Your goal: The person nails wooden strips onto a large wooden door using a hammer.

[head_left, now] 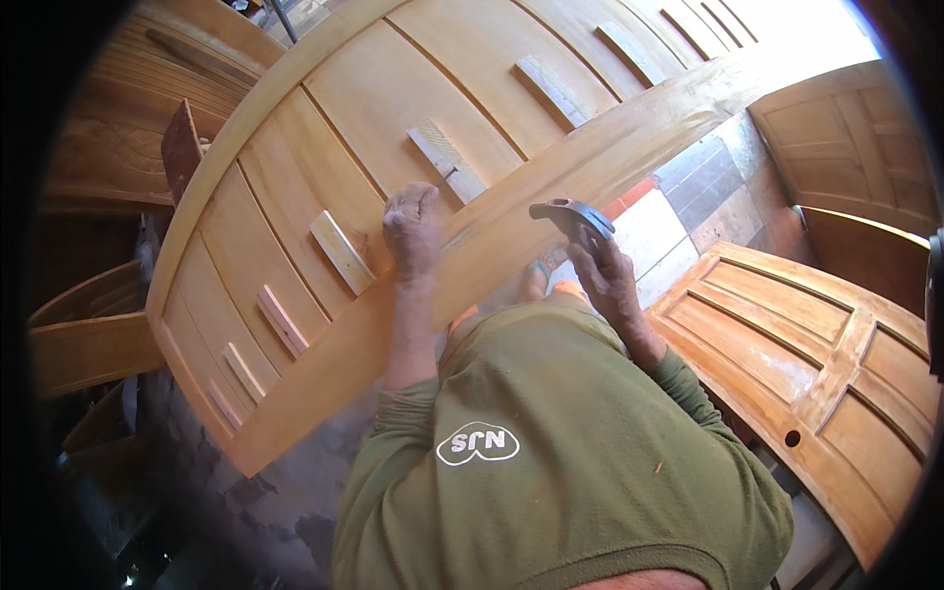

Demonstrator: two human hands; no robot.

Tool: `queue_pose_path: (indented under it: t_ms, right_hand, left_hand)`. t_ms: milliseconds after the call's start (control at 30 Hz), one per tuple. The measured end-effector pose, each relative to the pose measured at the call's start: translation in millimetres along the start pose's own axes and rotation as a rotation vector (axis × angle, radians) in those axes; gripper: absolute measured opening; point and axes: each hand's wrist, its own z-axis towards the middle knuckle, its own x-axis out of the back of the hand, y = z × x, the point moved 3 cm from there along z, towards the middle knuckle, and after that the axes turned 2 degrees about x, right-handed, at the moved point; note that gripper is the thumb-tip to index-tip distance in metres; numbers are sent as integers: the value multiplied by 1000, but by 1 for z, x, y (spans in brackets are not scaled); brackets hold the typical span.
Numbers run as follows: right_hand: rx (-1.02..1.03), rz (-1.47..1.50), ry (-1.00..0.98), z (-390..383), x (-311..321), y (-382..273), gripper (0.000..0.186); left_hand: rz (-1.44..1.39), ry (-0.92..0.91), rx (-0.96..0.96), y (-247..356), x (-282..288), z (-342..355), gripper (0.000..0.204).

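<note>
Clenched around the handle of a dark-headed claw hammer (pixel 572 214), the right hand (pixel 607 280) holds the tool with its head raised just above the near rail of a large wooden door panel (pixel 472 79). That panel lies tilted across the view, its pale framed boards running from the lower left to the upper right. The left hand (pixel 413 228) is closed into a loose fist and presses on the panel at its near rail, just beside a short wooden strip (pixel 341 252); whether the fingers pinch anything small cannot be told. More short wooden strips lie across the joints between the boards: 1 (pixel 447 160) above the left hand, another (pixel 552 89) toward the far right end, and others (pixel 283 321) toward the lower left corner. The hammer's head is near the panel's near edge, apart from the left hand. Below the right hand, a second panelled door (pixel 787 334) with a round hole near its edge lies flat. Tiled floor (pixel 678 211) shows between the 2 doors. The person wears a green long-sleeved shirt (pixel 551 472).
</note>
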Motion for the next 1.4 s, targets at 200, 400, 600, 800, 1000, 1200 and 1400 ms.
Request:
queue_pose_path:
  t_ms: [200,400,600,800,1000,1200,1400]
  right_hand:
    - [54,56,-54,25,27,17,43]
    - [-1,68,-126,44,24,4,45]
    - [125,-67,-160,84,-3,-41,43]
    - [180,-33,-138,110,-31,-66,42]
    - [214,-21,-134,113,-39,-71,42]
    - [295,-123,-111,115,-58,-73,41]
    - [570,-343,-207,129,-70,-62,27]
  left_hand:
    - [50,-26,38,9,-3,0,7]
    - [94,-41,-6,12,-1,1,6]
    - [32,-4,-84,5,-5,3,3]
    - [4,-25,-81,-3,-5,1,5]
    - [1,-11,-53,0,-4,1,7]
    - [8,-8,-62,1,-2,3,8]
    - [11,-41,-61,5,0,7,8]
